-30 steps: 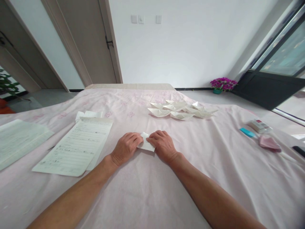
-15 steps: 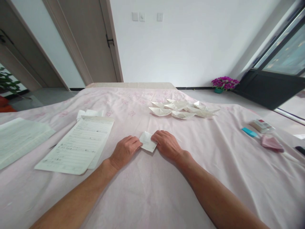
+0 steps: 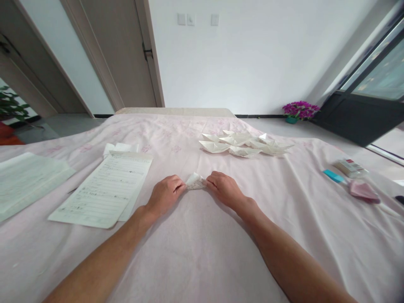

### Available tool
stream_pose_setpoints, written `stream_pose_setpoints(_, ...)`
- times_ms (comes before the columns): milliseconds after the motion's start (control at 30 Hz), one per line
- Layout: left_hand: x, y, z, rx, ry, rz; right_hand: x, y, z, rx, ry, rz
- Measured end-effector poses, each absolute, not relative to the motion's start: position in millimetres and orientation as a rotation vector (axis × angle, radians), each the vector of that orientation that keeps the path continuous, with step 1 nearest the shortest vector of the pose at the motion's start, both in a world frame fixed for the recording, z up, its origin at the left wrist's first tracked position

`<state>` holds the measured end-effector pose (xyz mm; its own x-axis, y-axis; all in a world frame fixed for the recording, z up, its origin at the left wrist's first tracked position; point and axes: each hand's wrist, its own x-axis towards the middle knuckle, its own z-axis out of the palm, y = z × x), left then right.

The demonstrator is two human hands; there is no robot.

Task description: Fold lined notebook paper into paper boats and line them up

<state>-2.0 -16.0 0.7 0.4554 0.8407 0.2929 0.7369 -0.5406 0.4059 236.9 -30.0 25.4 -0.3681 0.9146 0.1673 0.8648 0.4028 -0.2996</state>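
A small folded piece of paper (image 3: 195, 182) lies between my hands on the pink-white cloth. Its lower part is turned up into a band with writing, and a pale point rises above it. My left hand (image 3: 168, 191) pinches the paper's left corner. At the right corner, my right hand (image 3: 224, 188) grips it with curled fingers. Both sets of fingertips partly hide the paper's ends. Beyond my right hand sits a group of several folded paper boats (image 3: 240, 144).
Handwritten lined sheets (image 3: 101, 189) lie on the left, with another pale paper (image 3: 28, 183) farther left. On the right are a blue object (image 3: 333, 176), a packaged block (image 3: 350, 167) and a pink folded item (image 3: 363, 190). The cloth (image 3: 195, 252) has wrinkles.
The paper was a flat diamond with its lower corner pointing toward me; that corner is now folded up. My hands have moved slightly apart to its two ends.
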Motion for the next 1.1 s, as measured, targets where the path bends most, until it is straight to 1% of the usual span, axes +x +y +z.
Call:
stream_pose_setpoints(133,-3,-8,2,2.318,1.409,0.616,234,-28,20,-1.649,-2.251,0.299)
stream_pose_setpoints(367,-3,-1,5,2.207,1.447,0.559,228,-24,14,-1.730,-2.214,0.226)
stream_pose_setpoints(700,2,-6,9,2.327,1.432,0.545,223,-23,17,-1.818,-2.183,0.175)
stream_pose_setpoints(1100,13,-13,4,2.498,1.580,0.560,219,-20,11,-1.866,-2.149,0.114)
